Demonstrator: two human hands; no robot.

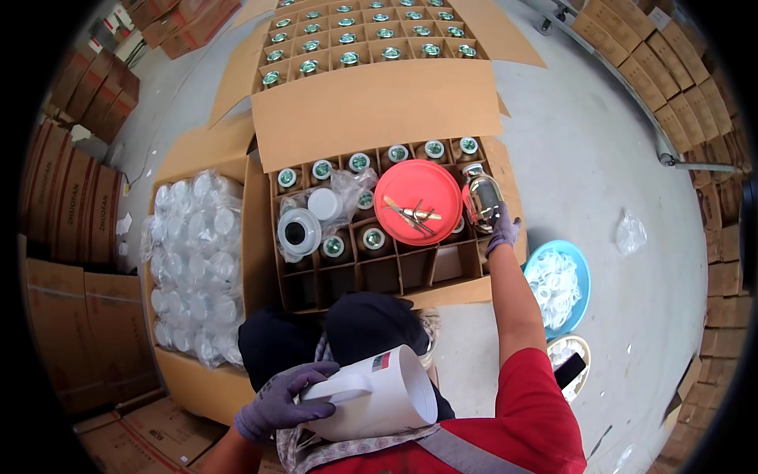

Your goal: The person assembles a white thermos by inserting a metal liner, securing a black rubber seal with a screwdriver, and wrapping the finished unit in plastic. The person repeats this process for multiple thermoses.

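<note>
The left hand [286,401] grips a white jug [367,407], its small label [381,362], unreadable, beyond that grip; the right hand [504,229] clasps a silvery flask [483,196].

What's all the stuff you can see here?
near box: one, brown, centre
far box: one, brown, top
bottles: many, silver-green tops, both boxes
dish: one, red, on near box
sticks: several, brownish, on dish
round parts: two, white, near box
side box: one, brown, left
wrapped parts: many, clear, in side box
basin: one, blue, right floor
rings: many, white, in basin
tub: one, cream, below basin
phone: one, black, over tub
plastic wraps: several, clear, near box and floor
cartons: many, brown, both sides
trolley: one, grey, upper right
jug: one, white, lower middle
flask: one, silver, right of dish
legs: two, dark, lower middle
left hand: one, purple glove, gripping jug
right hand: one, purple glove, gripping flask
</note>
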